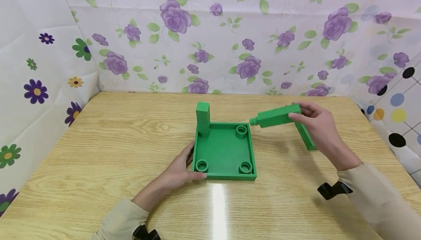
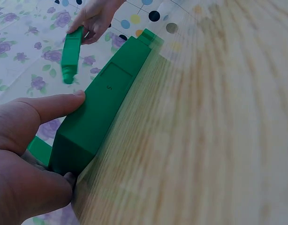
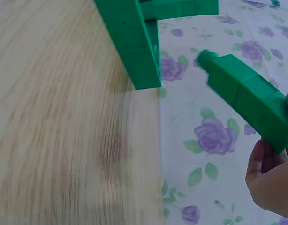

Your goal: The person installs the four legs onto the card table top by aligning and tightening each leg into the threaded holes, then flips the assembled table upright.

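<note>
A square green tray-like piece [image 1: 224, 148] with a raised rim lies on the table, round sockets showing in three corners. In its back left corner stands an upright green post [image 1: 203, 117]. My left hand [image 1: 177, 172] grips the tray's front left corner, thumb on the rim; the left wrist view shows its thumb on the green side wall [image 2: 99, 110]. My right hand [image 1: 317, 126] holds a second green post [image 1: 277, 116] by one end, nearly level, its narrower round peg pointing left towards the back right socket. The peg appears apart from the tray.
Another green post [image 1: 306, 137] lies on the wooden table [image 1: 131, 134], partly hidden beneath my right hand. Flowered sheeting [image 1: 223, 49] hangs behind the table's far edge. Patterned covering also rises at the left and right sides.
</note>
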Available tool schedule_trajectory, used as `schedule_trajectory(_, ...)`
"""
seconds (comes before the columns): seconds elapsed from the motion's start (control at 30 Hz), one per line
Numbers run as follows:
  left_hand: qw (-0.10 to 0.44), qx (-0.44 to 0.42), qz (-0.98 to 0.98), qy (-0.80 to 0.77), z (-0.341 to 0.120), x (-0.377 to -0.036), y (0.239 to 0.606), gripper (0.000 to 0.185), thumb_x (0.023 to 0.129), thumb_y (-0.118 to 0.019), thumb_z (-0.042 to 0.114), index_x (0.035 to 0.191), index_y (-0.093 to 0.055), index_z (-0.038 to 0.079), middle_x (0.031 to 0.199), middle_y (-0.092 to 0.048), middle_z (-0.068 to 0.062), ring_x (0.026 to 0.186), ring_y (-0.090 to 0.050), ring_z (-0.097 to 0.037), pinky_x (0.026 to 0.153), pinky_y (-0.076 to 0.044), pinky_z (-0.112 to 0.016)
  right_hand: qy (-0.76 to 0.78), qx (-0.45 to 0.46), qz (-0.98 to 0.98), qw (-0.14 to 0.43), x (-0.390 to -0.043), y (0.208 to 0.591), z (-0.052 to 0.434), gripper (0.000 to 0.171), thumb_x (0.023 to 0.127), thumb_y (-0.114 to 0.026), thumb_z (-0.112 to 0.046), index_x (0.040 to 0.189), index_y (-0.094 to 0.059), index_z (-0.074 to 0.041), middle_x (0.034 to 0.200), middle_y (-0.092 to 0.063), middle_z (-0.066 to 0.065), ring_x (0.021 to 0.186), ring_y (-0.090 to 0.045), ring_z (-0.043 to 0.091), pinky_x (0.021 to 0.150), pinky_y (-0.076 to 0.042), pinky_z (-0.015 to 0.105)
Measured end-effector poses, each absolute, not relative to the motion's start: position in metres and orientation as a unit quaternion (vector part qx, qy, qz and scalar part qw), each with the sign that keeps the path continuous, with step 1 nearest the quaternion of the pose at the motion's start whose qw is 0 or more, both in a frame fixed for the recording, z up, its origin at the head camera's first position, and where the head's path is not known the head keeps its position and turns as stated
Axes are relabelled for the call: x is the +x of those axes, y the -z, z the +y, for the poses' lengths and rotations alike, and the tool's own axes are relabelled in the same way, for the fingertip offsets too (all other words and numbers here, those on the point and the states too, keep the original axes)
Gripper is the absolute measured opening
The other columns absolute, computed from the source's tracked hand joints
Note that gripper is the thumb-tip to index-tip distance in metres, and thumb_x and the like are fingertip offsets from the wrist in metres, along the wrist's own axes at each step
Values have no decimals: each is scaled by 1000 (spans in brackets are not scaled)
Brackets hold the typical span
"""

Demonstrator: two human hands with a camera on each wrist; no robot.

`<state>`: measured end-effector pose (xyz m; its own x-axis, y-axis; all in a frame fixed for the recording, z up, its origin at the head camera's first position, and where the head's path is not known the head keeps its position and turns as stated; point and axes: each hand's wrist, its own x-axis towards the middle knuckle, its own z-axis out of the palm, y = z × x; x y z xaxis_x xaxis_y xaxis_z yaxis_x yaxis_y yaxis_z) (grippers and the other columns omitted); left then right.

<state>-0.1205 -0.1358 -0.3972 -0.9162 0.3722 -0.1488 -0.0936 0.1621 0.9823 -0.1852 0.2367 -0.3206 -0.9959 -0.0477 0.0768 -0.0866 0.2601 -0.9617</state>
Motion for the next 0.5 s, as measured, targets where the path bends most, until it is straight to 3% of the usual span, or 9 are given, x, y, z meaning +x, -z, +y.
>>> schedule_trajectory(0.2,184,97,736,-645,-136,-120,398,105,71,-77,5,146,-5,18,148,-13,-5,133,-15,-21,102,-23,-41,-720,68,-691,2,-194,323,229,48,85,-64,-15,128,-47,0,105,-62,2,97,-57,12,84,-42,20)
schedule_trajectory(0.5,181,100,735,-646,-137,-121,398,105,71,-77,4,146,-5,19,148,-13,-4,133,-16,-20,101,-24,-40,-718,107,-688,-12,-209,312,209,48,85,-64,-14,129,-49,-3,113,-56,7,108,-49,16,95,-35,27)
